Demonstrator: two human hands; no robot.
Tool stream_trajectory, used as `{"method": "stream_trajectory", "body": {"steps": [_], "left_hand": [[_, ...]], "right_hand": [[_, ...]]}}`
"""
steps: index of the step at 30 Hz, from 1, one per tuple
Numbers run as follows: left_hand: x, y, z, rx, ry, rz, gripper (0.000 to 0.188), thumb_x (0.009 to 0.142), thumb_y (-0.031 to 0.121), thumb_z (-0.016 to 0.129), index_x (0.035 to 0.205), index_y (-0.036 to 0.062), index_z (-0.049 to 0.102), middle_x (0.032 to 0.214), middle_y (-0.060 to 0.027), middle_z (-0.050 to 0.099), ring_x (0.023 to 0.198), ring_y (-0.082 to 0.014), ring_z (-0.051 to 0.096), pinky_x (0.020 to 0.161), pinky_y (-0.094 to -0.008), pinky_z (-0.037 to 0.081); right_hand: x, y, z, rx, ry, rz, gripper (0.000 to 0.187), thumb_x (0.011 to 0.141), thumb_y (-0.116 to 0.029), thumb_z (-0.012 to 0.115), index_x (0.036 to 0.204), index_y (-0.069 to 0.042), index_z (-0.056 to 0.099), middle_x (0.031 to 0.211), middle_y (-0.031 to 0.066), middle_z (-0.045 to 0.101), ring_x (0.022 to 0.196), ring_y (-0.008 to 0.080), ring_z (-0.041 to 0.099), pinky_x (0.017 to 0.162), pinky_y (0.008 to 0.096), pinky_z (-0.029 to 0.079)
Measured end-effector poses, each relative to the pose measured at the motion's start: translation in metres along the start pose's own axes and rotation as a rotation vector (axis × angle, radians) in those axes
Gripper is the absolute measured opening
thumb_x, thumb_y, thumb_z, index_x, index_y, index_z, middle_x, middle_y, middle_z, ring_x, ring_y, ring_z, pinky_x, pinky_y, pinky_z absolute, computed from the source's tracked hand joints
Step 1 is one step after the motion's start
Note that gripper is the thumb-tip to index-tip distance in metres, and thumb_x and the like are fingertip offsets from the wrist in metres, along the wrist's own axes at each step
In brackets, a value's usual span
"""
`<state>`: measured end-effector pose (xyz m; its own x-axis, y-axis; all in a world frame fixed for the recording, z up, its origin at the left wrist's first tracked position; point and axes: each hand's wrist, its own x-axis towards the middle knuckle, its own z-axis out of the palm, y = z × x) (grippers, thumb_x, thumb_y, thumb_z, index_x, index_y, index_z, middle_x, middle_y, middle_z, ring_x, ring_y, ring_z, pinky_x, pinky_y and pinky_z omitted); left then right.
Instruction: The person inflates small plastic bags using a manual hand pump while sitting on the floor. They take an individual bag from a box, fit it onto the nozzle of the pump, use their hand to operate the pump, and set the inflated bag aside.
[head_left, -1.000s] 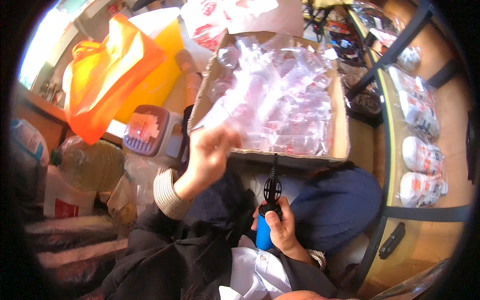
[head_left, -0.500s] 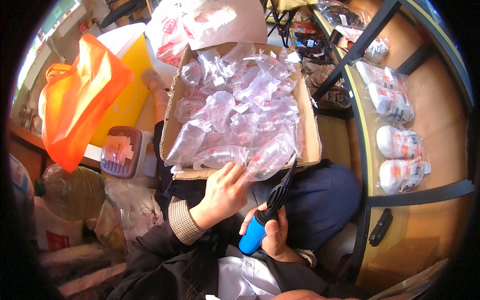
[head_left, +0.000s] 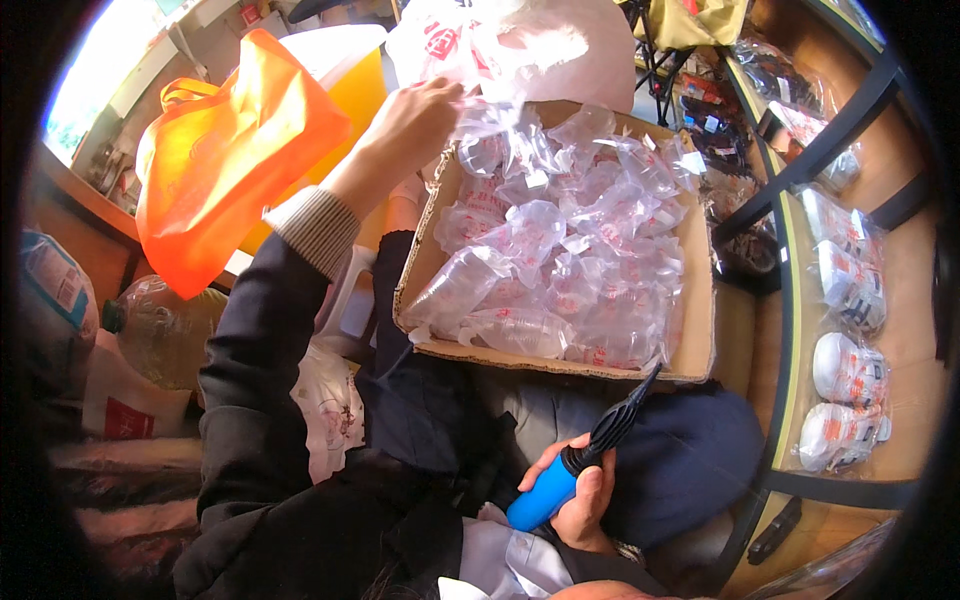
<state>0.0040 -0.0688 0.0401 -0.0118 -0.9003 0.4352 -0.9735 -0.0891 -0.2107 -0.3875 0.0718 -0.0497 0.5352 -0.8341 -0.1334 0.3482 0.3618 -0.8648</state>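
An open cardboard box rests in front of me, filled with puffed clear plastic bags printed in red. My left hand is stretched out over the box's far left corner. Its blurred fingertips are closed on a clear plastic bag, partly hidden by the hand. In my right hand, below the box's near edge, is a blue hand pump with a ribbed black top and a pointed nozzle. The nozzle tip points up toward the box's near right edge.
Beyond the box bulges a large white plastic bag. An orange cloth bag hangs at the left, above a big clear bottle. Along the right, a black-framed shelf holds wrapped white shoes.
My left hand has moved from the box's near edge to its far left corner, and the puffed bag has left the near edge. My right hand still holds the pump. The view has shifted left.
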Motion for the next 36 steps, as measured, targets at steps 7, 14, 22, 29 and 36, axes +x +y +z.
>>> {"method": "stream_trajectory", "body": {"steps": [7, 14, 22, 29, 36], "left_hand": [[0.088, -0.008, 0.088, 0.409, -0.395, -0.010, 0.011, 0.076, 0.010, 0.064, 0.085, 0.0081, 0.070, 0.103, -0.0078, 0.063, 0.099, -0.0189, 0.062, 0.076, -0.0335, 0.051], [0.107, 0.012, 0.106, 0.167, -0.282, -0.153, 0.021, 0.073, 0.012, 0.067, 0.093, 0.0069, 0.070, 0.091, -0.0141, 0.068, 0.084, -0.0254, 0.067, 0.068, -0.0395, 0.053], [0.057, 0.002, 0.065, -0.340, -0.162, -0.467, 0.033, 0.079, 0.036, 0.069, 0.093, 0.0064, 0.069, 0.099, -0.0133, 0.064, 0.089, -0.0273, 0.064, 0.077, -0.0366, 0.050], [-0.075, -0.073, 0.058, -0.310, 0.025, -0.605, 0.031, 0.081, 0.035, 0.062, 0.084, 0.0036, 0.066, 0.078, -0.0176, 0.064, 0.072, -0.0328, 0.064, 0.064, -0.0394, 0.049], [-0.328, -0.124, 0.137, -0.611, -0.371, -0.767, 0.029, 0.066, 0.018, 0.080, 0.079, 0.0009, 0.060, 0.076, -0.0072, 0.061, 0.073, -0.0212, 0.059, 0.069, -0.0340, 0.048]], "right_hand": [[0.003, -0.001, 0.002, -0.092, 0.053, 0.014, 0.048, 0.092, -0.052, 0.042, 0.113, -0.009, 0.038, 0.078, 0.0172, 0.055, 0.056, 0.0256, 0.059, 0.053, 0.0345, 0.049], [0.008, -0.003, -0.003, -0.074, 0.103, 0.039, 0.043, 0.094, -0.047, 0.040, 0.113, -0.008, 0.037, 0.077, 0.0174, 0.055, 0.055, 0.0255, 0.058, 0.052, 0.0352, 0.049], [0.008, 0.002, -0.005, -0.016, 0.079, 0.033, 0.040, 0.094, -0.043, 0.040, 0.113, -0.008, 0.037, 0.079, 0.0180, 0.055, 0.055, 0.0257, 0.058, 0.054, 0.0347, 0.049], [0.001, 0.003, -0.011, 0.190, 0.025, 0.014, 0.040, 0.093, -0.038, 0.053, 0.114, -0.007, 0.039, 0.089, 0.0175, 0.057, 0.064, 0.0260, 0.061, 0.059, 0.0362, 0.051], [0.002, 0.007, -0.003, 0.198, -0.072, 0.039, 0.033, 0.095, -0.030, 0.051, 0.115, -0.005, 0.042, 0.092, 0.0161, 0.058, 0.069, 0.0211, 0.061, 0.064, 0.0333, 0.050]]}}
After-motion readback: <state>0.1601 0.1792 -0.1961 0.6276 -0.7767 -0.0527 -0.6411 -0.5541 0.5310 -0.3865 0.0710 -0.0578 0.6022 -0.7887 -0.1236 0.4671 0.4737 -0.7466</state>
